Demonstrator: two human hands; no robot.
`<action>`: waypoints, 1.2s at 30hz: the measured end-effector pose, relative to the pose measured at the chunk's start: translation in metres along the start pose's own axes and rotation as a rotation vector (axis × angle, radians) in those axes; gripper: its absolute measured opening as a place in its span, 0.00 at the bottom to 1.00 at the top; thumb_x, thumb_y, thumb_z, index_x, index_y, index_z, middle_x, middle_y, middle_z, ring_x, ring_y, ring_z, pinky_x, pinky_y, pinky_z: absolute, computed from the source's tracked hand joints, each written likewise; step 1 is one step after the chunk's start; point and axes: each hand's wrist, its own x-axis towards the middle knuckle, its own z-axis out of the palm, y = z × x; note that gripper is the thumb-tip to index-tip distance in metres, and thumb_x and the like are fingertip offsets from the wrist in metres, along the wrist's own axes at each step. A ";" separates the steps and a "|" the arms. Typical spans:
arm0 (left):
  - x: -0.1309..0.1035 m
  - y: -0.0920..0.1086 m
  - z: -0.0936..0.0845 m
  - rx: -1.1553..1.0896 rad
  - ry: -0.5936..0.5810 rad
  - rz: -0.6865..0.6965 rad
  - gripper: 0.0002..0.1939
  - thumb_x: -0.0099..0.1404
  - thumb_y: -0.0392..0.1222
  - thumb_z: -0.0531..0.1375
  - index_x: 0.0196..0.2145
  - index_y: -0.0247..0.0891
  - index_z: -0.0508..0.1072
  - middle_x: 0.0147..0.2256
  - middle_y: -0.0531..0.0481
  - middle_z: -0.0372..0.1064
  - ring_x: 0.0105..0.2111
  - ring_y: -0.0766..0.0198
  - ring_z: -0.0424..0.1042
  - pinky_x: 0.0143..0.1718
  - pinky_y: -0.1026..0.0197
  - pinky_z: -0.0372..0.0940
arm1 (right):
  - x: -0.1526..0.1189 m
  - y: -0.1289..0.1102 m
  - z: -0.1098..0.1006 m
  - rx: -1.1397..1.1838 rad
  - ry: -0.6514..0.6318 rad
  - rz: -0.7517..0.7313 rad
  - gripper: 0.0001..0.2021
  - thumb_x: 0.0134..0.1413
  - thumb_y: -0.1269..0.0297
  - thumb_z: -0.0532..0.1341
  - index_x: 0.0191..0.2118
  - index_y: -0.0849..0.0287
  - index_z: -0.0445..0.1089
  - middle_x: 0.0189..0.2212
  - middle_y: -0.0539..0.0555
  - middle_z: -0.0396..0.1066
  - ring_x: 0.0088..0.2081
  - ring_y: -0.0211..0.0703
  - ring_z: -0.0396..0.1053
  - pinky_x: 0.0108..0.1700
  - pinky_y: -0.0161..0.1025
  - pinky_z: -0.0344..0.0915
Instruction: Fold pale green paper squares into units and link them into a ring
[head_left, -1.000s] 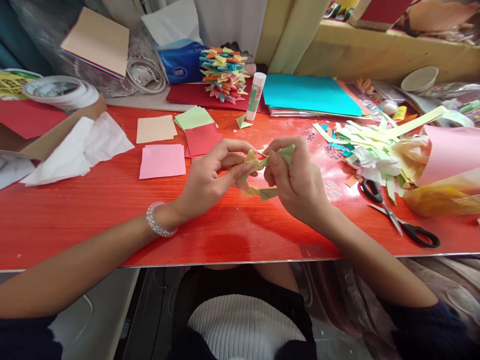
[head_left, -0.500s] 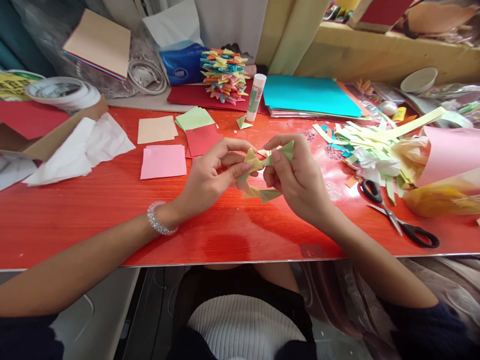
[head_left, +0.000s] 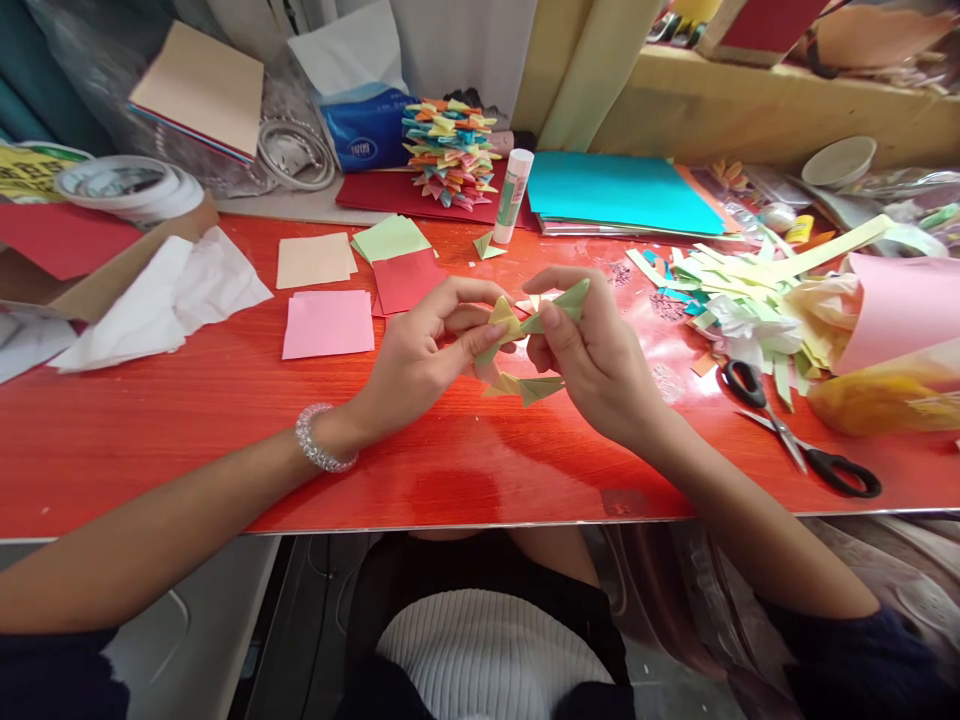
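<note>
Above the red table I hold a ring of folded paper pieces (head_left: 510, 384), yellow, green and peach, linked end to end. My left hand (head_left: 442, 345) pinches a yellow folded piece (head_left: 507, 316) between thumb and fingers. A pale green folded piece (head_left: 573, 300) is gripped by my right hand (head_left: 592, 350), its inner end meeting the yellow one. The lower part of the ring hangs between my hands; its right side is hidden behind my right hand. Just beyond my fingers a small green folded triangle (head_left: 487, 246) lies beside an upright glue stick (head_left: 514, 196).
Stacks of pink (head_left: 328, 325), beige (head_left: 313, 261), green and red (head_left: 406, 280) paper squares lie left of my hands. Scissors (head_left: 795, 440) and a heap of paper strips (head_left: 750, 290) are at right. A multicoloured folded-paper tower (head_left: 450, 155) stands behind, near teal sheets (head_left: 622, 190).
The green piece in my right hand has tilted slightly and shifted a little toward the yellow piece. My hands otherwise stay in place.
</note>
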 end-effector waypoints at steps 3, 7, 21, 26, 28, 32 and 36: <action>0.005 -0.003 -0.001 -0.004 0.010 -0.067 0.10 0.61 0.41 0.62 0.41 0.40 0.69 0.34 0.52 0.75 0.35 0.62 0.77 0.34 0.63 0.71 | 0.006 0.002 -0.007 -0.036 0.015 0.003 0.14 0.65 0.53 0.51 0.40 0.55 0.68 0.27 0.50 0.63 0.28 0.35 0.62 0.28 0.36 0.58; 0.011 -0.010 -0.004 -0.063 -0.039 -0.130 0.11 0.62 0.41 0.63 0.42 0.39 0.67 0.33 0.52 0.75 0.35 0.62 0.77 0.36 0.62 0.71 | 0.014 0.009 -0.014 0.002 -0.001 0.100 0.10 0.60 0.57 0.60 0.35 0.58 0.71 0.22 0.48 0.60 0.25 0.33 0.57 0.26 0.35 0.54; 0.012 -0.018 -0.006 -0.090 -0.145 -0.180 0.14 0.62 0.43 0.62 0.44 0.38 0.67 0.33 0.50 0.76 0.35 0.61 0.78 0.34 0.62 0.70 | 0.008 0.018 0.006 0.211 0.070 0.194 0.13 0.55 0.53 0.63 0.34 0.59 0.71 0.23 0.48 0.66 0.22 0.31 0.59 0.24 0.34 0.56; 0.015 -0.022 -0.006 -0.110 -0.134 -0.211 0.15 0.62 0.44 0.62 0.45 0.38 0.67 0.33 0.50 0.75 0.35 0.62 0.76 0.35 0.62 0.69 | 0.011 0.025 0.005 0.342 0.058 0.245 0.13 0.54 0.54 0.64 0.34 0.60 0.71 0.25 0.48 0.65 0.22 0.30 0.58 0.24 0.33 0.56; 0.016 -0.022 -0.006 -0.055 -0.083 -0.205 0.16 0.61 0.46 0.63 0.44 0.37 0.69 0.37 0.49 0.75 0.38 0.63 0.75 0.38 0.63 0.68 | 0.013 0.027 0.003 0.393 0.073 0.261 0.12 0.53 0.56 0.65 0.34 0.60 0.71 0.24 0.48 0.65 0.22 0.30 0.58 0.23 0.33 0.55; 0.015 -0.019 -0.006 0.049 -0.083 -0.207 0.14 0.60 0.51 0.62 0.36 0.37 0.74 0.37 0.49 0.74 0.38 0.64 0.71 0.39 0.63 0.65 | 0.015 0.028 0.000 0.452 0.044 0.301 0.11 0.51 0.58 0.67 0.32 0.60 0.70 0.22 0.47 0.63 0.22 0.30 0.58 0.24 0.33 0.56; 0.014 -0.017 -0.006 0.055 -0.080 -0.214 0.14 0.59 0.51 0.63 0.29 0.37 0.76 0.30 0.51 0.72 0.31 0.66 0.68 0.35 0.63 0.62 | 0.016 0.027 0.000 0.431 -0.051 0.377 0.13 0.48 0.57 0.68 0.28 0.61 0.68 0.21 0.47 0.63 0.22 0.30 0.59 0.24 0.33 0.57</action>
